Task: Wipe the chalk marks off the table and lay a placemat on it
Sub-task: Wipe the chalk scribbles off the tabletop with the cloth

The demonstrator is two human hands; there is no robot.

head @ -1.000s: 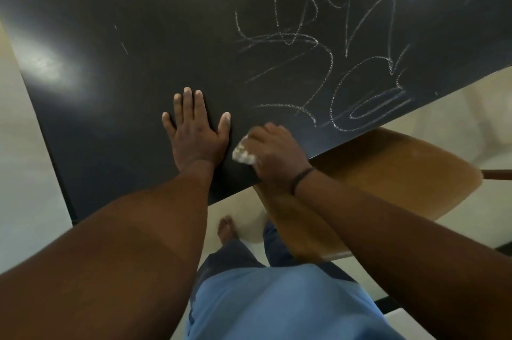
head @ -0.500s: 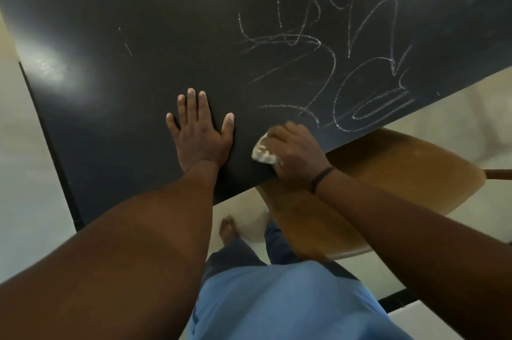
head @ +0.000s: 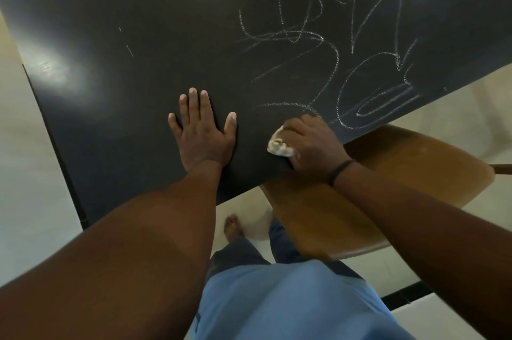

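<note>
Head view: we brace our left hand (head: 203, 136) flat, fingers straight, on the dark surface (head: 138, 20), steadying ourselves. Our right hand (head: 310, 145) clutches a crumpled cloth (head: 278, 147) against the near edge, just beside the unwiped chalk marks (head: 332, 62); no placemat shows.

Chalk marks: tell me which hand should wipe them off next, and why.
Right. The right hand already grips the cloth at the near end of the chalk marks. The left hand lies flat on the table, farther from them, holding nothing.
</note>
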